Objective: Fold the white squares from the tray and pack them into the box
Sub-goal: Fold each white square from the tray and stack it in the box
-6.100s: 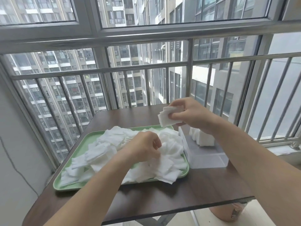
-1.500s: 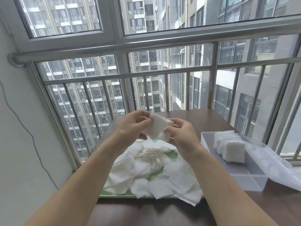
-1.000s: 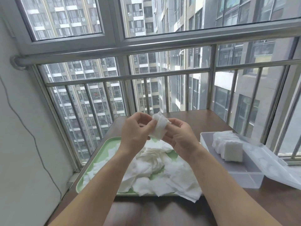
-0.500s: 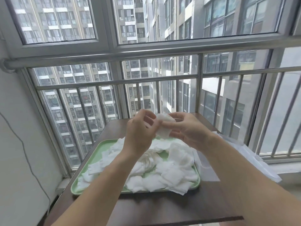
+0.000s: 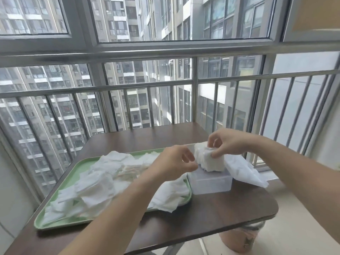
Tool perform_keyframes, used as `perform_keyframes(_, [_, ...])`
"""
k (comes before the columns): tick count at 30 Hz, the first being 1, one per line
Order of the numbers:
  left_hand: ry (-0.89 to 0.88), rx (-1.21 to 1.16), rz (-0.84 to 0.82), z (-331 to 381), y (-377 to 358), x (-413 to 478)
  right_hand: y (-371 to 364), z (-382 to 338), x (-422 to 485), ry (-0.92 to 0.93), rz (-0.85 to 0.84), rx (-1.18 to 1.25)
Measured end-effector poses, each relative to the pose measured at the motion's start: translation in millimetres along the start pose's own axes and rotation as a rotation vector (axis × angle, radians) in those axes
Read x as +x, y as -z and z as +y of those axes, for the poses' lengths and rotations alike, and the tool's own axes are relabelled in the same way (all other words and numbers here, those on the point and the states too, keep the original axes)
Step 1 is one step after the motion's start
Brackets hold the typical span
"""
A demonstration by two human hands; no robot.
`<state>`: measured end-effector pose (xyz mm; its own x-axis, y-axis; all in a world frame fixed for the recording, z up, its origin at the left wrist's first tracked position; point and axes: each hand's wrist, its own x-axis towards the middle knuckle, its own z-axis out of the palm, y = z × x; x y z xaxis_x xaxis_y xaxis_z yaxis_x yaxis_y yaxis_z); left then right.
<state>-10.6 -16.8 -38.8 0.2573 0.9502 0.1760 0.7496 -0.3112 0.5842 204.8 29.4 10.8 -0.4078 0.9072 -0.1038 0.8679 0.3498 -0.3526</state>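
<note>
Squares [image 5: 99, 179] soft, light, limp (floppy at corners): best pinched along the folded edge. Right hand [image 5: 230, 144] pinching top of folded stack [image 5: 211, 162] in box [image 5: 211, 184], right of tray [image 5: 81, 164]; left hand [image 5: 174, 162] curled beside, grip unclear.

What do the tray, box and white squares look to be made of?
Tray: likely plastic, matte pale green, with a moulded raised rim.
Box: translucent plastic, frosted-looking; light passes through its walls.
White squares: thin soft fabric or non-woven, perhaps gauze or cotton; they crumple and drape over the rim. The exact fibre cannot be told.
</note>
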Motion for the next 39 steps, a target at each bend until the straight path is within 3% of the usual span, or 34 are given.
perform_keyframes(5, [0.014, 0.075, -0.038, -2, -6, 5, -14, 8, 13, 0.016, 0.113, -0.218])
perform_keyframes(13, [0.007, 0.070, -0.058, -7, -6, 8, -25, 7, 17, -0.009, 0.247, -0.377])
perform_keyframes(21, [0.025, 0.020, -0.006, -20, 36, -5, -3, -34, 3, 0.104, 0.253, -0.067])
perform_keyframes(26, [0.108, 0.215, 0.078, -67, 83, -18, -12, -79, 18, 0.199, 0.235, 0.070])
perform_keyframes(33, [0.232, 0.423, -0.187, -109, 90, -30, -31, -134, 38, 0.292, 0.239, 0.224])
perform_keyframes(39, [0.148, 0.269, 0.002, -117, 90, -30, -54, -154, 56, 0.206, 0.296, 0.646])
